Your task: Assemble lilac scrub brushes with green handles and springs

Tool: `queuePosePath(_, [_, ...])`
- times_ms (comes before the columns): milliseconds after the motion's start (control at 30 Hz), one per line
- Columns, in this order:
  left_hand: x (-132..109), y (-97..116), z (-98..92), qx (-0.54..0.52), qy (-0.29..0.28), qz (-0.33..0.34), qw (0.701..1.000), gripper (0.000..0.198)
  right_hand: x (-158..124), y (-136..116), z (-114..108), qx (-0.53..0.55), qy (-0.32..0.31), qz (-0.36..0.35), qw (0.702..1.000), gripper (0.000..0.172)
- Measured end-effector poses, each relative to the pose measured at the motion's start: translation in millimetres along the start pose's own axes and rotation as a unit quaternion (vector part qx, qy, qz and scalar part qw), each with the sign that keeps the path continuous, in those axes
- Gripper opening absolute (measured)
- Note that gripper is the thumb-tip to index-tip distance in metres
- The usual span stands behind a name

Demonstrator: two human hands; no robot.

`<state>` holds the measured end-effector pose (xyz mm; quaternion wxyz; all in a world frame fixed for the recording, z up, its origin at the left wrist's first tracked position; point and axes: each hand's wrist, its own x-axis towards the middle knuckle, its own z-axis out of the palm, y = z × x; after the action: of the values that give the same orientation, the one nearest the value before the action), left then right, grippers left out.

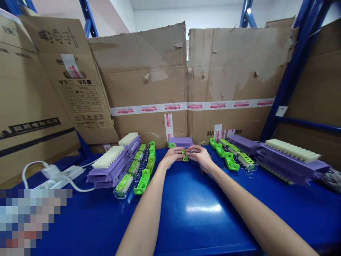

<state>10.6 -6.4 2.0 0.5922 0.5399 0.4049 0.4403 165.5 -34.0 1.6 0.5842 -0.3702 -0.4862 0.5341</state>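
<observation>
Near the middle of the blue table, my left hand (172, 156) pinches a small green plastic piece (185, 155) between thumb and fingers. My right hand (200, 156) meets it from the other side, its fingertips closed at the same piece. A thin coil spring (201, 143) shows just above the right fingers; whether they grip it I cannot tell. Just behind the hands lies a purple plastic part (181, 142) with a green end. Fine details between the fingertips are hidden.
Left stand purple parts with cream bristles (109, 157), clear-cased green pieces (124, 185), green brackets (142, 182) and springs. At right are more green brackets (231, 161) and purple brush parts (293, 151). A white power strip (60, 179) lies left; cardboard sheets (149, 78) wall the back.
</observation>
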Motion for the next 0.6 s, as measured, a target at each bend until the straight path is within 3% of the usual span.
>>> queuePosePath(200, [-0.2,0.5,-1.7,-0.008,-0.025,-0.013,1.0,0.052,0.2,0.3,-2.5,-0.058,-0.034,-0.042,0.997,0.026])
queuePosePath(367, [0.4,1.0,-0.7,0.011,-0.035,-0.01,0.999,0.049,2.5,3.9,-1.0,-0.158,-0.072,-0.113,0.978,0.033])
queuePosePath(600, [-0.9,4.6,7.6,0.029,-0.003,-0.011,1.0,0.045,-4.7,0.3,6.0,-0.435,0.003,-0.188,0.881,0.02])
